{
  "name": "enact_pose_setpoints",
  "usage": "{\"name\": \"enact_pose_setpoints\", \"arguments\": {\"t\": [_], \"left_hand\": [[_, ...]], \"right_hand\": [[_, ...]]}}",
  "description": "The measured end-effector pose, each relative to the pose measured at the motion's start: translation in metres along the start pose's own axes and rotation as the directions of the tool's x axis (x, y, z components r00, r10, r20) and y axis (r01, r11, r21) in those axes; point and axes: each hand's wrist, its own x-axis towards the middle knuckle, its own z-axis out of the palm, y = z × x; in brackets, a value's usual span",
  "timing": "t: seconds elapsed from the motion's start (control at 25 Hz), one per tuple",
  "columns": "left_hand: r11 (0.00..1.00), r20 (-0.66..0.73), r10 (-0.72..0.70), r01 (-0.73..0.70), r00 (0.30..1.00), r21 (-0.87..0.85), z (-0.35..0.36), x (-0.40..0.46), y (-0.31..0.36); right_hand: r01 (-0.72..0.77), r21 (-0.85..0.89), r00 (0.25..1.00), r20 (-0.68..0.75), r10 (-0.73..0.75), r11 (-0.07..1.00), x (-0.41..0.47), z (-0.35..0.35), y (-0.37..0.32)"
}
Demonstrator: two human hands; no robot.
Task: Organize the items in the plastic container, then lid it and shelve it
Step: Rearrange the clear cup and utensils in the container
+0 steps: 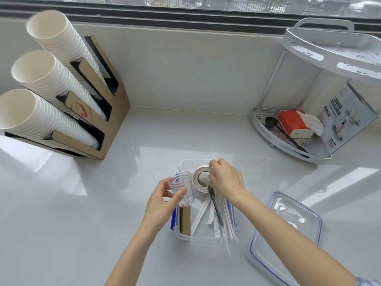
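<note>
Café counter — stacked paper cups (47, 79)

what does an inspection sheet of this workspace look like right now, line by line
surface: pale glossy counter, window glare on it
job's things: clear plastic container open, holding a tape roll, white wrapped sticks, a dark utensil and a brown card piece; its lid lies off, on the counter to the right
clutter: three paper cup stacks in a cardboard holder at left
hands: left hand holds a clear cup above the container; right hand grips the tape roll
cables: nothing seen
surroundings: window behind; corner rack at right with a red tissue pack and a black scoop
</note>
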Motion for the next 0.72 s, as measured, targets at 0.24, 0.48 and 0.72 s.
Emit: {"name": "enact_pose_setpoints", "arguments": {"t": [0.24, 0.48, 0.72], "left_hand": [[0.995, 0.026, -0.078, 0.08, 0.997, -0.067, -0.004, 0.002, -0.005], [0.994, 0.045, -0.094, 0.096, 0.995, -0.057, -0.005, 0.001, -0.008], [0.994, 0.049, -0.095, 0.098, 0.994, -0.051, -0.005, 0.002, -0.007]], "right_hand": [[-0.002, 0.005, 0.999, -0.038, 0.003, 1.0, 0.005, 0.004, -0.004], [-0.127, 0.167, 0.992, 0.026, 0.125, 0.978, 0.01, 0.018, -0.014], [-0.134, 0.157, 0.987, 0.111, 0.117, 0.978, 0.009, 0.015, -0.017]]}}
